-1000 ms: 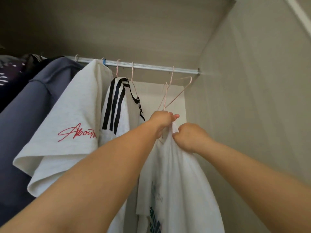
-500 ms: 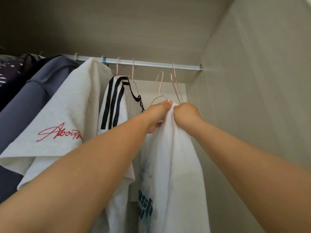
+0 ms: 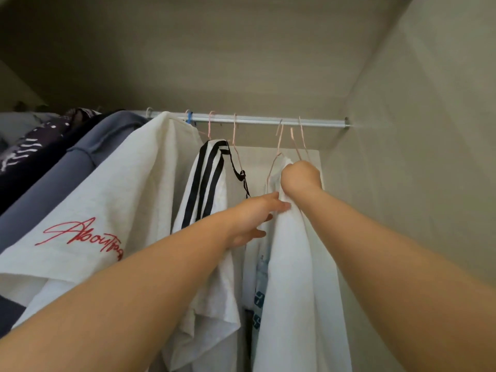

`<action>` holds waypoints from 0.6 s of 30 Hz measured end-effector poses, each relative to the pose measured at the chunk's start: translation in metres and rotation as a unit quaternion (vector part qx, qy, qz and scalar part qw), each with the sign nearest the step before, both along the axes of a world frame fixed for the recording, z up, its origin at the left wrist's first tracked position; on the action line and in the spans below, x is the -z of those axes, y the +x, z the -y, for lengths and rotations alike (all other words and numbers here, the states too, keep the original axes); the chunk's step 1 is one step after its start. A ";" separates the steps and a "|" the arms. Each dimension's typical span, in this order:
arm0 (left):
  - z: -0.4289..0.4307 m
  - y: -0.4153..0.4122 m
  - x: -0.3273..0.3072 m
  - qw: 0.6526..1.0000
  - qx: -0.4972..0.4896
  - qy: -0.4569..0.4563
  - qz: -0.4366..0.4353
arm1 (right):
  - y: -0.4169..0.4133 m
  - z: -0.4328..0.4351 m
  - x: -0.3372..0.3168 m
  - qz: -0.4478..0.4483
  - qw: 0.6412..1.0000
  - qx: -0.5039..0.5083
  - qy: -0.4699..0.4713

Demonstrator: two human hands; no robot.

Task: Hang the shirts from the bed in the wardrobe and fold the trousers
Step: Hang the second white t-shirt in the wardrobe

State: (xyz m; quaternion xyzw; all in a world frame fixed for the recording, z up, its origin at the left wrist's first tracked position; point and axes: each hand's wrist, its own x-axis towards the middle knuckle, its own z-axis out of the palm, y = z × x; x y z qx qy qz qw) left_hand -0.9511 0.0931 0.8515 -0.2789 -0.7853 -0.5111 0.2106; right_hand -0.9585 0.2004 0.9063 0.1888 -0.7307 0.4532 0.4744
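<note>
A white shirt with blue print hangs from a pink wire hanger hooked on the metal wardrobe rail. My right hand grips the shirt's collar at the top, just under the rail. My left hand is lower, its straight fingers touching the shirt's left side. Two more pink hangers hang bare to the right of the hooked one.
To the left hang a white top with black stripes, a white shirt with red lettering, a blue-grey garment and dark clothes. The wardrobe's side wall stands close on the right.
Both hands lifted the white shirt and its hanger up to the rail, where the hook now sits. My left hand then let go of the collar and dropped lower on the shirt.
</note>
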 end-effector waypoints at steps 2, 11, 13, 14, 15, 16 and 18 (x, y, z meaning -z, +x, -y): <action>0.007 -0.001 -0.004 1.000 -0.014 -0.025 -0.002 | -0.001 0.005 -0.015 -0.005 1.000 0.020 0.007; 0.003 -0.006 -0.026 0.947 -0.293 -0.118 -0.050 | -0.014 0.029 -0.062 -0.019 0.999 0.047 -0.005; 0.005 -0.011 -0.028 0.920 -0.354 -0.147 -0.078 | -0.022 0.032 -0.067 -0.016 0.999 0.033 -0.022; 0.006 -0.013 -0.028 0.913 -0.369 -0.154 -0.087 | -0.026 0.033 -0.068 -0.013 0.999 0.021 -0.034; 0.008 -0.015 -0.028 0.909 -0.375 -0.156 -0.093 | -0.029 0.034 -0.069 -0.011 0.999 0.013 -0.048; 0.008 -0.017 -0.028 0.907 -0.377 -0.158 -0.098 | -0.031 0.035 -0.070 -0.010 0.998 0.011 -0.058; 0.009 -0.020 -0.029 0.906 -0.376 -0.157 -0.114 | -0.035 0.037 -0.074 -0.007 0.998 0.015 -0.061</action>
